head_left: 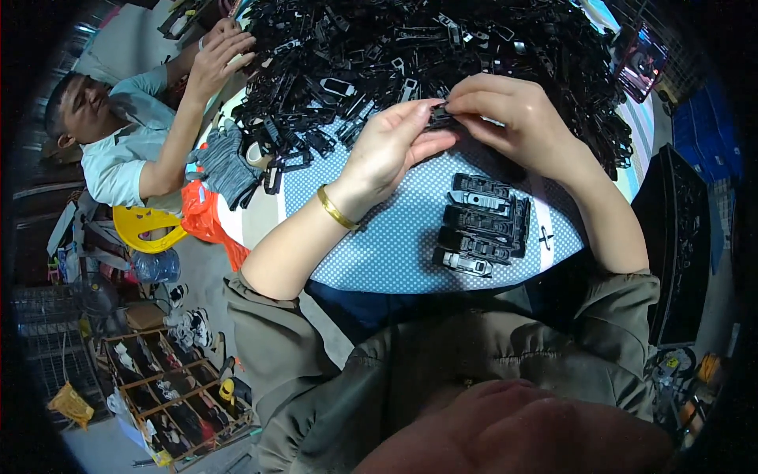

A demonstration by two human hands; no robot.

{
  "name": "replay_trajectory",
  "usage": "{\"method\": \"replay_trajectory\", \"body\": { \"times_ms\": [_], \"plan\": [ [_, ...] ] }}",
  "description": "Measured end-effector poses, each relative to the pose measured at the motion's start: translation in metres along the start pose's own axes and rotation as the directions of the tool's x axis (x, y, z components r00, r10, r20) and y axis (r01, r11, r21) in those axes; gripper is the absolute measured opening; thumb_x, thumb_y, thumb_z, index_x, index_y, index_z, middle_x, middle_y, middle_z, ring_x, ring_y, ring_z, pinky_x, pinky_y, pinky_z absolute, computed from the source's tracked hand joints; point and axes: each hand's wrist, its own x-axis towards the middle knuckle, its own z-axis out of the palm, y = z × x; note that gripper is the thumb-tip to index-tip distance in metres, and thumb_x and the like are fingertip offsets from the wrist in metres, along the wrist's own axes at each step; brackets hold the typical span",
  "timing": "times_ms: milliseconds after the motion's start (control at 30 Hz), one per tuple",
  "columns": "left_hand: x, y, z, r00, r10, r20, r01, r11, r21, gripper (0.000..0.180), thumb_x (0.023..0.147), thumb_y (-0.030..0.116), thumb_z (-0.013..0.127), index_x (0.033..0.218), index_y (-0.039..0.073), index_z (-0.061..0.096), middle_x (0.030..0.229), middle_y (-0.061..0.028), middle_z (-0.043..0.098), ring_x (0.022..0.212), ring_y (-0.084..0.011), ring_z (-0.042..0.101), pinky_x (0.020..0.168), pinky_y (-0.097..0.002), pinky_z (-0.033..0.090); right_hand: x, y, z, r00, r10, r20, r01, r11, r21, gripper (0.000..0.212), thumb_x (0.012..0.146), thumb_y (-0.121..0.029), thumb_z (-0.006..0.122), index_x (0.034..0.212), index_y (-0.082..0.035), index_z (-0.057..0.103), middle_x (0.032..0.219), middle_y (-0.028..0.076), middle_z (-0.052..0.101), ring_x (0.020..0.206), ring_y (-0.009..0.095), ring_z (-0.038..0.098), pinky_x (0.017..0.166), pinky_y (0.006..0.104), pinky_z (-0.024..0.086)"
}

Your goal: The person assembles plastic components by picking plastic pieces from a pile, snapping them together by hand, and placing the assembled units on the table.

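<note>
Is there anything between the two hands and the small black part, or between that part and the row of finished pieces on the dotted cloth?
No. Left hand and right hand both pinch the black part. The dotted cloth between it and the row of pieces is bare.

A light blue tablecloth with small white dots (395,245) carries a heap of glossy black plastic clips (442,55) and a short row of black and grey finished clips (482,225). A thin gold metal bangle (335,209) circles one wrist above olive-green jacket sleeves (276,340). Grey knitted work gloves (223,162) lie beside a bright orange plastic bag (207,221). A co-worker wears a pale blue shirt (122,154).
</note>
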Motion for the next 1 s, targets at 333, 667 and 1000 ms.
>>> {"method": "replay_trajectory", "body": {
  "times_ms": [333, 667, 1000],
  "plan": [
    [-0.002, -0.001, 0.001, 0.998, 0.052, -0.030, -0.051, 0.997, 0.057, 0.033, 0.094, 0.017, 0.037, 0.116, -0.007, 0.043, 0.098, -0.0123, 0.055, 0.085, -0.0145, 0.058, 0.083, -0.0288, 0.050, 0.002, -0.005, -0.002, 0.990, -0.139, -0.027, 0.132, 0.978, -0.162, 0.018, 0.066, 0.000, 0.065, 0.084, 0.001, 0.060, 0.086, 0.011, 0.060, 0.076, 0.025, 0.060, 0.062, 0.0305, 0.051],
    [-0.004, 0.001, 0.002, 0.997, 0.078, 0.025, -0.078, 0.997, 0.006, 0.036, 0.090, 0.010, 0.045, 0.122, -0.005, 0.039, 0.106, -0.0142, 0.054, 0.094, -0.0182, 0.057, 0.084, -0.0284, 0.050, -0.001, -0.005, 0.011, 0.981, -0.187, -0.052, 0.175, 0.968, -0.179, 0.020, 0.066, -0.004, 0.065, 0.085, 0.000, 0.060, 0.086, 0.010, 0.060, 0.079, 0.025, 0.060, 0.067, 0.0332, 0.049],
    [-0.003, 0.006, 0.001, 0.987, 0.089, 0.136, -0.084, 0.995, -0.046, 0.044, 0.089, 0.012, 0.047, 0.127, -0.004, 0.030, 0.107, -0.0155, 0.052, 0.089, -0.0214, 0.060, 0.077, -0.0298, 0.052, 0.007, 0.016, 0.009, 0.990, -0.134, -0.045, 0.140, 0.973, 0.183, 0.022, 0.073, -0.005, 0.061, 0.095, -0.003, 0.063, 0.097, 0.010, 0.063, 0.094, 0.024, 0.059, 0.077, 0.0341, 0.048]
  ]
}}
